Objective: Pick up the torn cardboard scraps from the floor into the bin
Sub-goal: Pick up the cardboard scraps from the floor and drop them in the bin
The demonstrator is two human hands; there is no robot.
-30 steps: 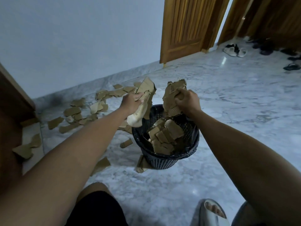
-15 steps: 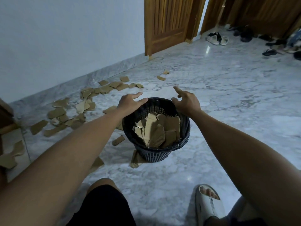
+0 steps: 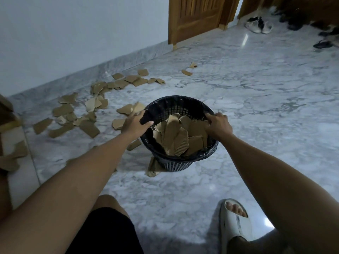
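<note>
A black mesh bin [image 3: 176, 107] stands on the marble floor, holding several torn brown cardboard scraps [image 3: 180, 136]. My left hand [image 3: 136, 122] grips the bin's left rim, thumb inside. My right hand [image 3: 218, 124] grips the right rim, fingers curled over the edge. Many more cardboard scraps [image 3: 88, 114] lie scattered on the floor to the left of the bin, along the wall. One scrap [image 3: 153, 166] sticks out from under the bin's near side. Two small scraps [image 3: 189, 69] lie farther off toward the door.
A white wall with a marble skirting runs along the left. A wooden door [image 3: 194, 17] stands at the back. Shoes and sandals [image 3: 258, 25] lie at the far right. My knee and my foot in a white slipper [image 3: 235, 224] are at the bottom. Wooden furniture [image 3: 5, 114] edges the left.
Both hands dropped their cardboard scraps into the bin, then came down and took hold of the bin's rim on either side.
</note>
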